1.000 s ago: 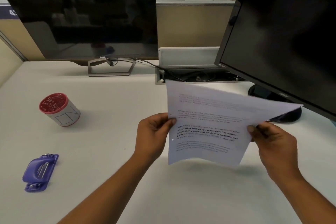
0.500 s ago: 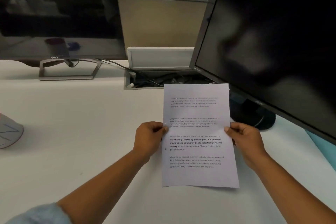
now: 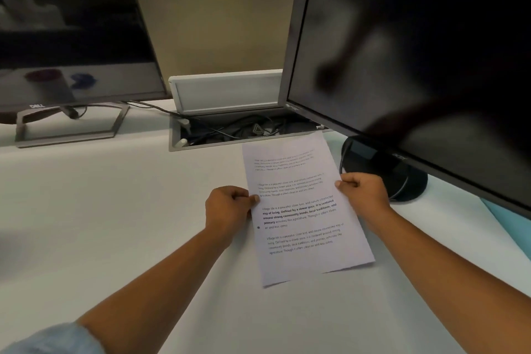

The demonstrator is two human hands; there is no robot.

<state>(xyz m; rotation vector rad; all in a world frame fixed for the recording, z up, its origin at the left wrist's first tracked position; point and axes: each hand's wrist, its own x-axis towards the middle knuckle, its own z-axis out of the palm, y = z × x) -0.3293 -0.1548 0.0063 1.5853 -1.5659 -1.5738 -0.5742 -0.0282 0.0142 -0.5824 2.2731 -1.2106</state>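
A white sheet of paper (image 3: 304, 210) with several printed paragraphs lies lengthwise in front of me, low over the white desk (image 3: 100, 210), its top tilted slightly left. My left hand (image 3: 228, 211) pinches its left edge near the middle with thumb on top. My right hand (image 3: 363, 191) pinches the right edge a little higher up. The sheet's far end reaches the cable tray.
A dark monitor (image 3: 69, 29) on a grey stand (image 3: 71, 126) is at the back left. A larger black monitor (image 3: 425, 60) with a round base (image 3: 402, 178) looms at the right, close to my right hand. An open cable tray (image 3: 238, 129) sits between them.
The sheet went from held up and slanted to lying lengthwise low over the desk. My view shifted right, so the red-lidded cup and blue punch left the frame.
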